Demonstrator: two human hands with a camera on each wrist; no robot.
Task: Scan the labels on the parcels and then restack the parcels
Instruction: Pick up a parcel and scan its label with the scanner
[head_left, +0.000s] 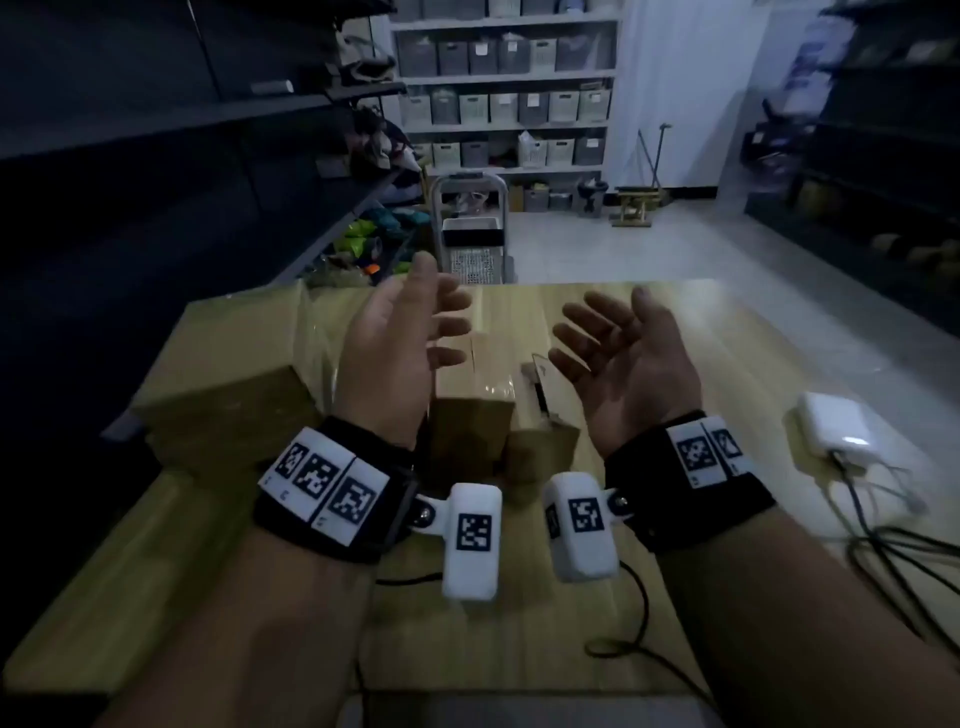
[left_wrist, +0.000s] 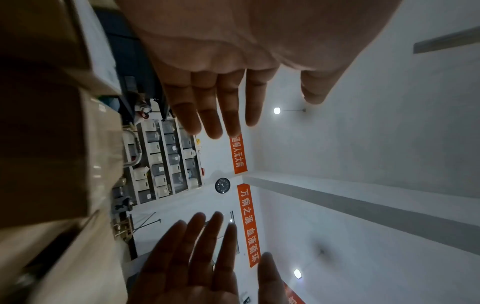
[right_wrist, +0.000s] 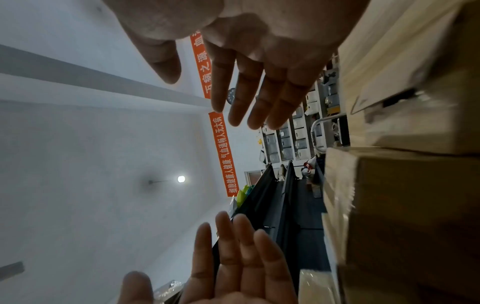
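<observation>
Both my hands hover above the parcels with palms facing each other, fingers spread and holding nothing. My left hand (head_left: 441, 304) is over the left side of the middle brown parcel (head_left: 470, 415), and my right hand (head_left: 602, 325) is just to its right. A large brown taped parcel (head_left: 228, 358) stands at the left, and a small brown box (head_left: 543, 449) sits in front of the middle one. A pale item with a dark part (head_left: 540, 382) lies beside the middle parcel; I cannot tell what it is. In the wrist views my left hand (left_wrist: 255, 102) and right hand (right_wrist: 223, 86) show straight fingers beside the parcels (left_wrist: 52, 144) (right_wrist: 402, 185).
The parcels stand on a light wooden table (head_left: 727, 353). A white box-shaped device (head_left: 836, 426) with dark cables (head_left: 883, 551) lies at its right edge. A metal cart (head_left: 470, 228) stands beyond the far edge, dark shelving (head_left: 156, 130) runs along the left, and bin shelves (head_left: 504, 104) line the back wall.
</observation>
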